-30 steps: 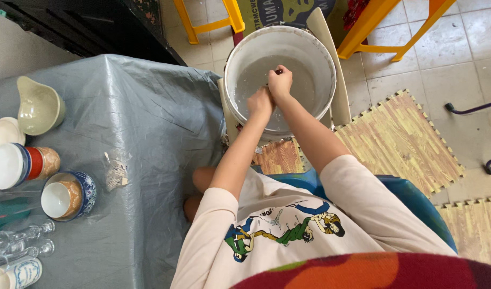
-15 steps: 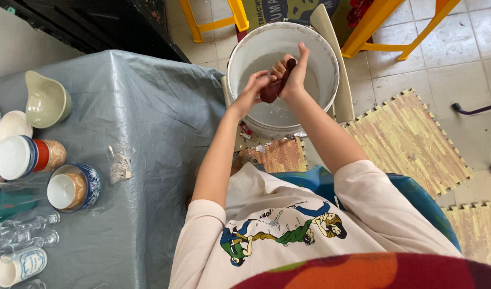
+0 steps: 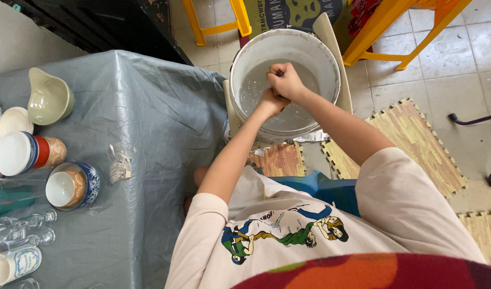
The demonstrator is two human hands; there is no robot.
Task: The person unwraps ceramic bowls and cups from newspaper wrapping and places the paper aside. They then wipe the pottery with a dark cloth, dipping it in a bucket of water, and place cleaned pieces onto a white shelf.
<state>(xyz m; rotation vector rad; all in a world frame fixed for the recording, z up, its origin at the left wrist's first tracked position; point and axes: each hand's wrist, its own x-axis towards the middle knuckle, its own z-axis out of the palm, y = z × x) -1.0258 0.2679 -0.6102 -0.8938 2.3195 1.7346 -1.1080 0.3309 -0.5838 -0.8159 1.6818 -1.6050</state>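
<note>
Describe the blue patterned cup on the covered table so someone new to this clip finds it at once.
Start at the table under grey plastic sheeting left of the white bucket. Along its left edge runs a row of cups; the blue patterned cup lies on its side just below the red-banded cup. It alone has a blue-and-white outside, with a white and brown inside facing the camera.

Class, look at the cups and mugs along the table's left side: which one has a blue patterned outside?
The blue patterned mug, white inside, beside the red-banded cup; the others are pale or clear.

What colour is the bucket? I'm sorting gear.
White bucket, in the head view.
</note>
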